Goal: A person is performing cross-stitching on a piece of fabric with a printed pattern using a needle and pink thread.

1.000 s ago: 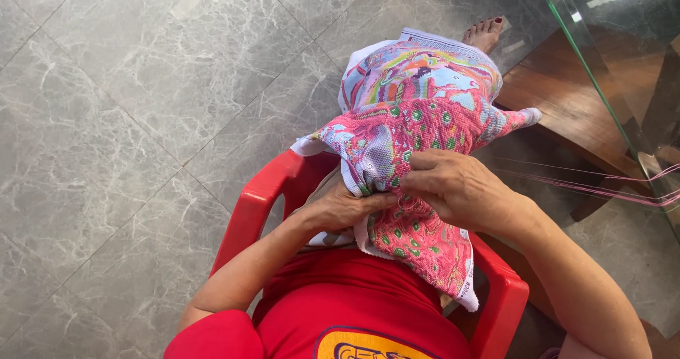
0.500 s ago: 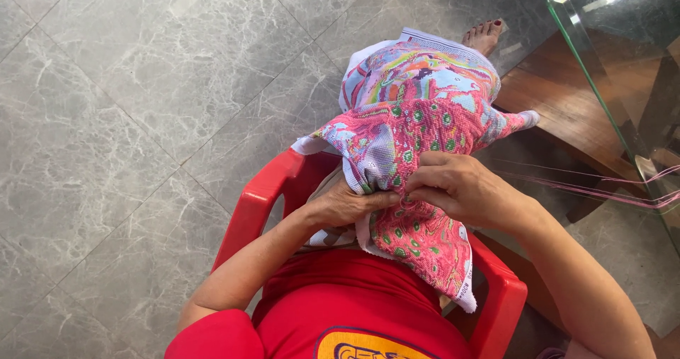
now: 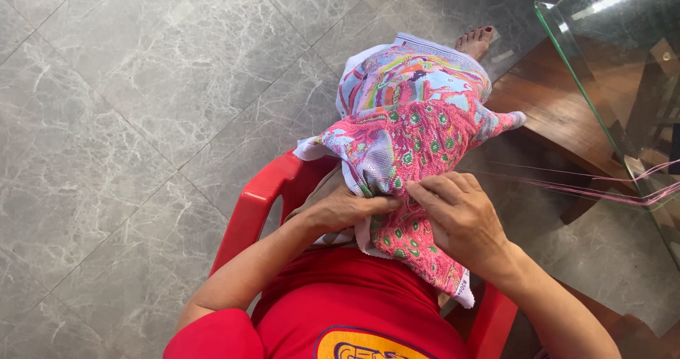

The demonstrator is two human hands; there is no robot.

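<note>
A colourful embroidered cloth (image 3: 411, 125), mostly pink with green dots and pale blue patches, lies draped over my lap and knees. My left hand (image 3: 347, 209) grips the cloth's left edge, fingers curled under the fabric. My right hand (image 3: 460, 217) rests on top of the cloth, its fingertips pinched together on the stitched surface beside the left hand. A thin pink thread (image 3: 567, 182) stretches from near my right hand off to the right. Whether a needle is between the fingers is hidden.
I sit in a red plastic chair (image 3: 262, 196) on a grey marble-tiled floor (image 3: 142, 118). A glass-topped table (image 3: 602, 69) with a wooden frame stands at the right. My bare foot (image 3: 476, 42) shows beyond the cloth.
My right hand's fingers have shifted slightly on the cloth toward the left hand. The cloth and left hand stay nearly still.
</note>
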